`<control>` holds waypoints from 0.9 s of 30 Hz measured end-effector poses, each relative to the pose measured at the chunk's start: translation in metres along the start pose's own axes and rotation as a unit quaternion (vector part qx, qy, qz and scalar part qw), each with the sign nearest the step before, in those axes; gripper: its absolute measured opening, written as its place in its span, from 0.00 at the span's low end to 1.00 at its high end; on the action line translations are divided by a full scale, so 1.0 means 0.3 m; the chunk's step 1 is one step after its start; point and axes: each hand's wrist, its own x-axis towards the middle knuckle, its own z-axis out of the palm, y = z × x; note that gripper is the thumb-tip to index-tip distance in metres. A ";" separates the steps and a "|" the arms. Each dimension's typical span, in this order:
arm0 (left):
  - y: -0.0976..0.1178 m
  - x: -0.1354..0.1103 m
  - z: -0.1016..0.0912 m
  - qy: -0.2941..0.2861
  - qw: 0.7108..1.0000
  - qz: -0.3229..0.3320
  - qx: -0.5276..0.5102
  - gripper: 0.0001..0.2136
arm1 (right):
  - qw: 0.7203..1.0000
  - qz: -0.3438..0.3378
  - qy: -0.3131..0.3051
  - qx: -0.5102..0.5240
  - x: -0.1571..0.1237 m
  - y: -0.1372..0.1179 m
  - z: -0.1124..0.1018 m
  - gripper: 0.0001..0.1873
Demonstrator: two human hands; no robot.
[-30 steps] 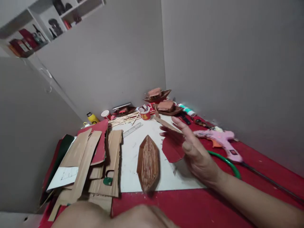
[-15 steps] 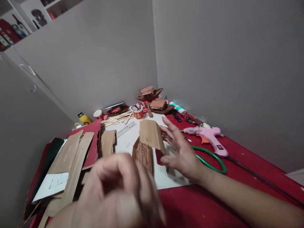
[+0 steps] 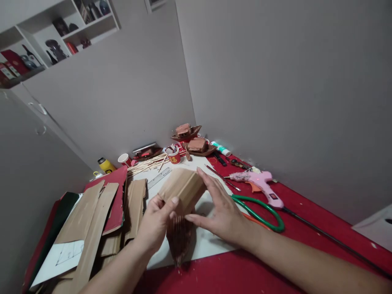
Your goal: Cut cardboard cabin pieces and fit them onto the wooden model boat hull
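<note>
A folded brown cardboard piece (image 3: pixel 183 186), bent like a small roof, is held over a brown ribbed model boat hull (image 3: pixel 180 241) that lies on a white sheet (image 3: pixel 211 241). My left hand (image 3: pixel 156 222) grips the piece's near left edge with thumb on top. My right hand (image 3: pixel 220 210) presses its right side, fingers stretched along the fold. The hull's far half is hidden under the cardboard and my hands.
Cardboard strips and red card (image 3: pixel 107 208) pile up at the left. Green-handled scissors (image 3: pixel 260 208) and a pink glue gun (image 3: pixel 260 181) lie on the red table to the right. At the back: wooden sticks (image 3: pixel 147 163), ruler (image 3: pixel 158 178), red cups (image 3: pixel 173 154), finished model boats (image 3: pixel 190 136).
My left hand has come up from the near edge and taken the cardboard piece. Both hands have moved it over the boat hull, lower and closer than before.
</note>
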 end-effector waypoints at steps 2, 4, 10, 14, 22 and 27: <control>0.014 0.025 -0.017 0.006 0.999 0.033 -0.002 0.11 | 0.992 0.082 -0.004 0.095 0.010 -0.005 0.002 0.47; 0.020 0.050 -0.045 0.014 0.999 0.040 0.006 0.14 | 0.956 0.188 -0.031 0.223 0.026 -0.009 0.005 0.42; 0.005 0.088 -0.125 0.091 0.994 0.001 0.058 0.21 | 0.876 0.260 -0.142 0.379 0.059 -0.011 0.000 0.23; 0.057 0.077 -0.132 0.112 0.984 0.074 0.117 0.29 | 0.861 0.259 -0.195 0.392 0.059 -0.024 -0.023 0.21; 0.062 0.028 -0.085 -0.181 0.963 -0.157 0.125 0.18 | 0.812 0.268 -0.242 0.459 0.050 -0.031 -0.027 0.21; 0.102 0.046 -0.153 -0.085 0.983 -0.094 0.130 0.13 | 0.821 0.325 -0.153 0.444 0.065 -0.018 -0.016 0.29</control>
